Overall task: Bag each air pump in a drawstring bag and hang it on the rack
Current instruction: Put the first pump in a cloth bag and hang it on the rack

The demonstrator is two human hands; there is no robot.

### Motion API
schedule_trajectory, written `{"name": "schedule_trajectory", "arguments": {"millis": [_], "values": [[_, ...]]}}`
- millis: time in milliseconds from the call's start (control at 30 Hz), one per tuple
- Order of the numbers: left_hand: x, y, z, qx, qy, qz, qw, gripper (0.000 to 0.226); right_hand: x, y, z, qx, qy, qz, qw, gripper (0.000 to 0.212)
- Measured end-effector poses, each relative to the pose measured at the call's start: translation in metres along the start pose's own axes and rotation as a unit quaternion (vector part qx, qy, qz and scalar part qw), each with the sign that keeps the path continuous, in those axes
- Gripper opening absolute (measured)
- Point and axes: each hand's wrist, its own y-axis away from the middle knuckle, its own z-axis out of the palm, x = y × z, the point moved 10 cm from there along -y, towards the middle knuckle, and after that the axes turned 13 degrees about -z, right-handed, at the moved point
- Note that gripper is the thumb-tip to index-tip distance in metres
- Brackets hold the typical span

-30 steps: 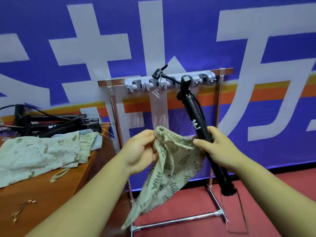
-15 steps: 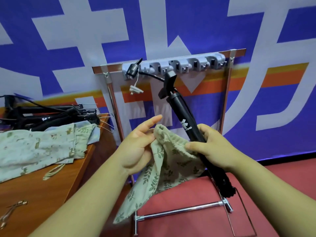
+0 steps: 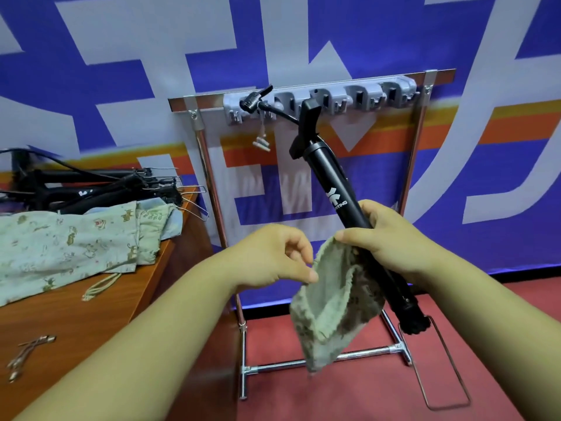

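My right hand (image 3: 391, 241) grips the barrel of a black air pump (image 3: 332, 189) and pinches the right rim of a green leaf-print drawstring bag (image 3: 334, 314) against it. The pump leans up to the left. Its handle and hose head (image 3: 255, 101) are in front of the rack's grey hook rail (image 3: 358, 97). Its foot (image 3: 413, 323) and wire stirrup hang outside the bag, to its right. My left hand (image 3: 279, 259) pinches the bag's left rim, and the mouth gapes open towards me.
The metal rack (image 3: 209, 183) stands on red floor before a blue banner. To the left a wooden table (image 3: 91, 317) carries several folded bags (image 3: 69, 247), more black pumps (image 3: 91, 186) with wire stirrups, and loose cords (image 3: 27, 350).
The bag's mouth has been pulled open and the bag hangs shorter, bunched under my hands. My left hand went from loose, extended fingers to a pinch on the rim. The pump stays in my right hand.
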Motion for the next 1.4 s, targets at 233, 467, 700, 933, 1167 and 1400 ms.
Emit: {"name": "schedule_trajectory", "arguments": {"millis": [233, 467, 700, 933, 1167, 1400], "values": [[0.009, -0.002, 0.015, 0.001, -0.024, 0.047, 0.999, 0.02, -0.007, -0.002, 0.006, -0.01, -0.02, 0.004, 1.0, 0.023], [0.012, -0.001, 0.016, 0.061, -0.049, 0.089, 0.993, 0.013, -0.014, -0.005, 0.011, -0.003, -0.088, 0.006, 0.996, 0.02], [0.015, 0.0, 0.008, 0.104, -0.05, 0.111, 0.987, 0.025, -0.015, -0.005, 0.014, 0.008, -0.11, 0.019, 0.994, 0.017], [0.016, 0.0, 0.006, 0.101, -0.045, 0.128, 0.986, 0.016, -0.017, -0.006, 0.018, 0.006, -0.121, 0.034, 0.992, 0.017], [0.017, 0.004, 0.004, 0.101, -0.121, 0.135, 0.978, 0.011, -0.017, -0.006, 0.021, 0.013, -0.17, 0.05, 0.984, 0.017], [0.0, -0.004, -0.024, 0.079, 0.009, 0.054, 0.995, 0.012, -0.009, 0.001, 0.016, -0.004, -0.107, 0.04, 0.993, 0.017]]}}
